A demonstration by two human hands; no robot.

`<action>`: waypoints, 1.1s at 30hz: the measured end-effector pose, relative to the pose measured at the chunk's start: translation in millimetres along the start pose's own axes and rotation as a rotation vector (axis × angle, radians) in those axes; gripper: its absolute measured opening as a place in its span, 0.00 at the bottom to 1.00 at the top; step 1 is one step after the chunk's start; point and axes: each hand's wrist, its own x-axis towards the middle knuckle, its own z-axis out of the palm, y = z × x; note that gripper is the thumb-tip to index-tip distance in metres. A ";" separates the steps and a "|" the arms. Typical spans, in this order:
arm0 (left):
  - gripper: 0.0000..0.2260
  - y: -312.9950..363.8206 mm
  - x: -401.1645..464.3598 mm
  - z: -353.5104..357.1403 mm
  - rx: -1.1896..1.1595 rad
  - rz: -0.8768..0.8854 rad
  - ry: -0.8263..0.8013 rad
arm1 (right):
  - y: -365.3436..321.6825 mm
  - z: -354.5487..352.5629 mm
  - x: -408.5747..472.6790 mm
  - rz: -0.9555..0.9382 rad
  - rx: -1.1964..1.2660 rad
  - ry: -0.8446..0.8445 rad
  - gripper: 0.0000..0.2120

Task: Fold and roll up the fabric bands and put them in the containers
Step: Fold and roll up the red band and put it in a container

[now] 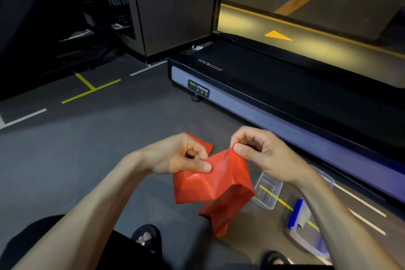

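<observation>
Both hands pinch a red fabric band (213,184) held in the air between them; the left hand (182,155) grips its upper left edge, the right hand (260,153) its top corner; below the right forearm a clear container (267,193) sits on the floor (87,149); a second container with a blue part (295,212) lies nearer the person.

blue-lidded container (306,232) partly behind right forearm

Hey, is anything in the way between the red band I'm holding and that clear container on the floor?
Nothing visible blocks it. Both hands pinch the red band in the air, and the clear container sits open on the floor just right of it, partly hidden under the right forearm.
</observation>
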 end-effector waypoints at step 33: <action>0.06 8.1 -4.8 0.2 -0.009 -0.004 -0.021 | 9.0 35.0 2.0 0.057 0.052 -0.156 0.03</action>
